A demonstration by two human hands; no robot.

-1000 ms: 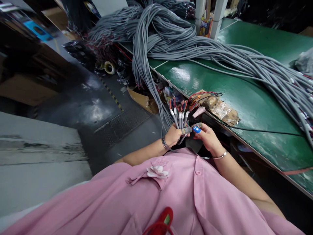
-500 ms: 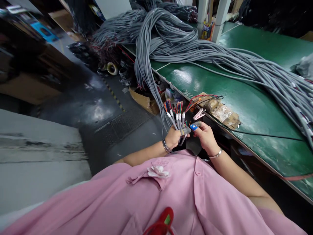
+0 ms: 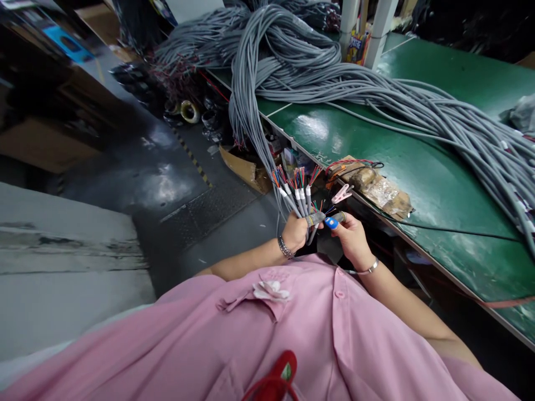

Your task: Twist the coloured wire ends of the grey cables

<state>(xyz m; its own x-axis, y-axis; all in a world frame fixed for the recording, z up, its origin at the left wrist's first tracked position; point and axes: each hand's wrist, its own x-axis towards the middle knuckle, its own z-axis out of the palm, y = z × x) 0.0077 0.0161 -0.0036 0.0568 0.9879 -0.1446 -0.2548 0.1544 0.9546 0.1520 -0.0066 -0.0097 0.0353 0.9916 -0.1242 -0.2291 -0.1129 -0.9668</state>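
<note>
INSP: Item 1, the cable ends (image 3: 297, 192). Your left hand (image 3: 295, 233) holds a fan of grey cables w/ stripped tips, coloured wires sticking up. They sit just off the near edge of the green surface (image 3: 422, 184), above your lap, not on the surface itself.

OPR: And my grips?

INSP: Left grip is closed round the bunch, fist-like, thumb wrapped in grey tape. Right hand (image 3: 351, 236) is just beside it, touching at the fingertips; thumb has a blue cap (image 3: 331, 223). Right grip is narrow, pinched at one cable end btwn thumb and taped forefinger. You wear a bracelet on each wrist.

OPR: What's next to that?

INSP: A pink clip (image 3: 341, 194) near the surface edge, just above your right hand. Beside it a taped brown bundle (image 3: 376, 189) w/ red and orange wires on top. A thin black wire runs along the surface from it to the right.

OPR: Further out?

INSP: A big grey cable heap (image 3: 292, 61) lies across the surface; part hangs over the left edge toward the floor, and your held cables come out of that hanging part. Cardboard box (image 3: 244, 170) below the edge. Dark shiny floor (image 3: 137, 167) to the left. Your pink shirt (image 3: 271, 334) fills the lower view.
</note>
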